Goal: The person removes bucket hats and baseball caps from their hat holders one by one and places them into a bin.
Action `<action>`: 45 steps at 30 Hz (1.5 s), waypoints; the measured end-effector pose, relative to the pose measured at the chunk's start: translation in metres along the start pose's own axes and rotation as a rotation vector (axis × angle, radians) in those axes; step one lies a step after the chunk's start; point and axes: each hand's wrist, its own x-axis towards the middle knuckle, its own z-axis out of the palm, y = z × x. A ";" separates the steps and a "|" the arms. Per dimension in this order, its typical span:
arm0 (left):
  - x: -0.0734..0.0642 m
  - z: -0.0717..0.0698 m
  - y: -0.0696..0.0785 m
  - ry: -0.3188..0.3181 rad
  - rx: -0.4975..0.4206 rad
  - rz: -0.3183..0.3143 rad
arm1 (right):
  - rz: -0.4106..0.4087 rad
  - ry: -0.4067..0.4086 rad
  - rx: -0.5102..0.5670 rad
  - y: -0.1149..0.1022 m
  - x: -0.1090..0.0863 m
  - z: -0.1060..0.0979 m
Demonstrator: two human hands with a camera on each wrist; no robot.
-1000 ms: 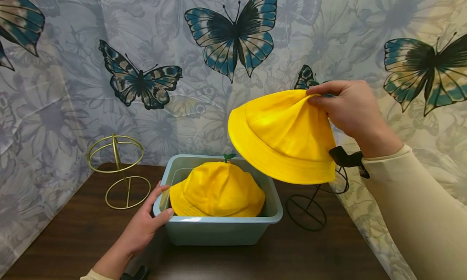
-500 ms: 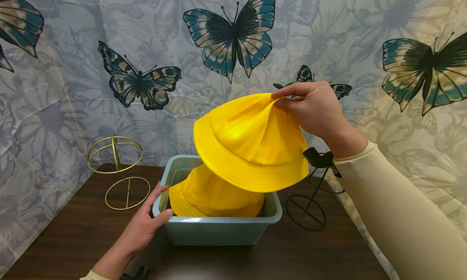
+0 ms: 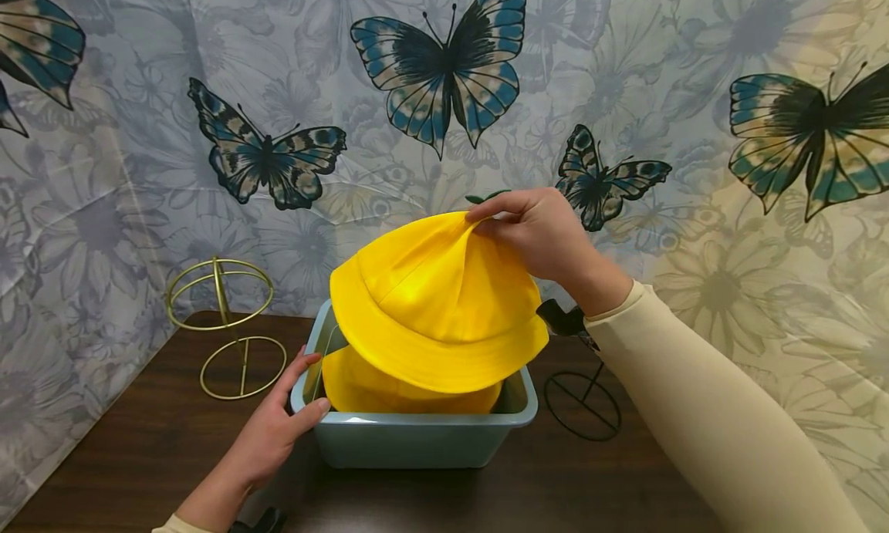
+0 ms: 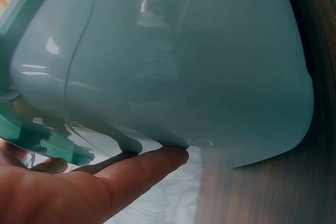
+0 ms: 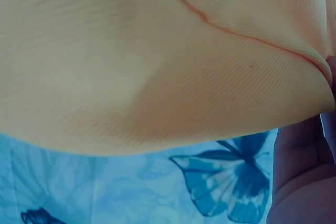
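Note:
My right hand (image 3: pixel 538 232) pinches the crown of a yellow bucket hat (image 3: pixel 444 286), a green sprout on its top showing behind the fingers. The hat is tilted, its brim over a pale blue-green plastic tub (image 3: pixel 417 440). A second yellow hat (image 3: pixel 389 390) lies in the tub, mostly hidden by the upper one; I cannot tell whether they touch. My left hand (image 3: pixel 278 433) holds the tub's left front corner, thumb and a fingertip at the rim. In the left wrist view, fingers (image 4: pixel 152 166) lie against its outer wall. Hat cloth (image 5: pixel 157 77) fills most of the right wrist view.
A gold wire stand (image 3: pixel 225 328) with rings is left of the tub on the dark wooden table (image 3: pixel 590 487). To the right stands a black wire stand (image 3: pixel 583 406), partly hidden by the right arm. A butterfly-print cloth (image 3: pixel 312 247) hangs behind.
My right hand has carried the hat leftward and then down over the tub, covering much of the second hat. The left hand and tub have stayed in place.

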 end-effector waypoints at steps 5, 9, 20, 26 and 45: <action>-0.001 0.000 0.000 -0.001 0.008 0.003 | -0.015 -0.051 0.031 0.009 0.000 0.015; -0.002 0.000 0.001 0.003 0.011 -0.002 | -0.004 -0.077 0.047 0.016 0.000 0.026; -0.002 -0.001 0.000 0.010 0.141 0.038 | -0.009 -0.139 0.059 0.035 0.000 0.055; -0.002 -0.004 0.001 0.011 0.249 0.057 | -0.016 -0.178 0.023 0.039 0.000 0.064; -0.002 -0.004 0.004 0.013 0.275 0.061 | -0.054 -0.222 -0.005 0.043 0.002 0.086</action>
